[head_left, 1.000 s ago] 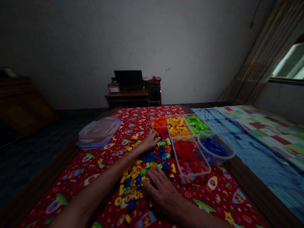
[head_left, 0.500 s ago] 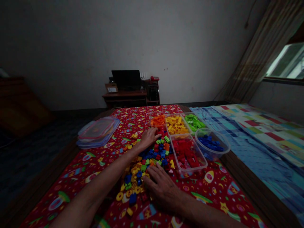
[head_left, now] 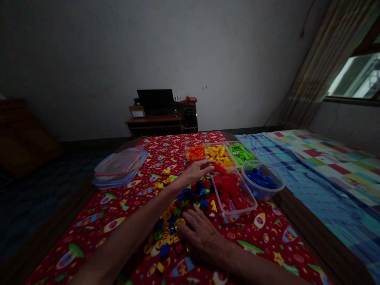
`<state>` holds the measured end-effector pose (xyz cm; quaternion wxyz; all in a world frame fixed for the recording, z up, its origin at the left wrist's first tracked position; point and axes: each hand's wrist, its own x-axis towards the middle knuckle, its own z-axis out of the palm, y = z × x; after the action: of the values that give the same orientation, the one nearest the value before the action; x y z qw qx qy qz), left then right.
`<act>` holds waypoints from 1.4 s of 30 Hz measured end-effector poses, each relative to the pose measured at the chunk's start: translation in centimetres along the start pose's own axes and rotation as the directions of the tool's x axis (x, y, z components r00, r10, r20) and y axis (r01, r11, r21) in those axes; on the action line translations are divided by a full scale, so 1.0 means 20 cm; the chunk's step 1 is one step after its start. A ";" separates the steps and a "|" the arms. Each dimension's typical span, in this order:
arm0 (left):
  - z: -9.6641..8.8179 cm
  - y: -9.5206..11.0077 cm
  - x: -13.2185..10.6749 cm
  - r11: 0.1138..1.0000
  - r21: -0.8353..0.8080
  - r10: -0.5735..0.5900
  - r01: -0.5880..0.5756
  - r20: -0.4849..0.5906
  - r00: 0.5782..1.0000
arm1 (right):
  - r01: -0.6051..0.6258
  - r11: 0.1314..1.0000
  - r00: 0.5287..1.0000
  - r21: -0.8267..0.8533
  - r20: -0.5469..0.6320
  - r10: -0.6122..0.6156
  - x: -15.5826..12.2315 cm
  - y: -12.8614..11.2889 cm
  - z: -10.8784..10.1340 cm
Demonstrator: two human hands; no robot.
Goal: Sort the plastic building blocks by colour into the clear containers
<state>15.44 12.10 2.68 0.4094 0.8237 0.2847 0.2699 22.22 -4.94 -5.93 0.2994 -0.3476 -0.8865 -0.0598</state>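
My left hand (head_left: pixel 200 171) pinches a red building brick (head_left: pixel 219 168) at the far edge of the clear box of red bricks (head_left: pixel 236 213). Resting on the near side of a mixed pile of toy bricks (head_left: pixel 170 239), my right hand (head_left: pixel 202 232) has its fingers stretched and slightly apart. The pile mixes yellow, blue, green and red pieces, partly hidden under both arms. Beyond the red box stand clear boxes of orange bricks (head_left: pixel 195 153), yellow bricks (head_left: pixel 219 156) and green bricks (head_left: pixel 240 154). A round clear tub (head_left: pixel 281 183) to the right holds blue bricks (head_left: pixel 261 179).
Stacked clear lids (head_left: pixel 118 166) lie at the table's left edge. A red patterned cloth (head_left: pixel 97 233) covers the table, with a bed (head_left: pixel 320 190) alongside on the right. Against the back wall is a small desk (head_left: pixel 154 119) with a monitor (head_left: pixel 156 101).
My left hand has moved right from the far side of the pile to the red box, now with a red brick in its fingers. My right hand has stayed on the pile.
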 end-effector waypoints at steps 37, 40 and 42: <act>-0.11 -0.36 -0.44 0.863 0.504 0.096 -0.031 -0.102 0.990 | -0.539 0.659 0.666 -0.525 0.213 0.715 0.68 0.74 -0.25; -0.11 -0.37 -0.44 0.860 0.510 0.098 -0.032 -0.103 0.990 | -0.526 0.676 0.669 -0.516 0.240 0.703 0.70 0.71 -0.18; -0.11 -0.37 -0.44 0.859 0.511 0.099 -0.035 -0.100 0.990 | -0.534 0.675 0.667 -0.510 0.237 0.706 0.71 0.70 -0.15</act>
<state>5.97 10.85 -4.12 0.1500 0.8937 0.3415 0.2495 24.56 12.89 3.25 0.0283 -0.6918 -0.7195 -0.0550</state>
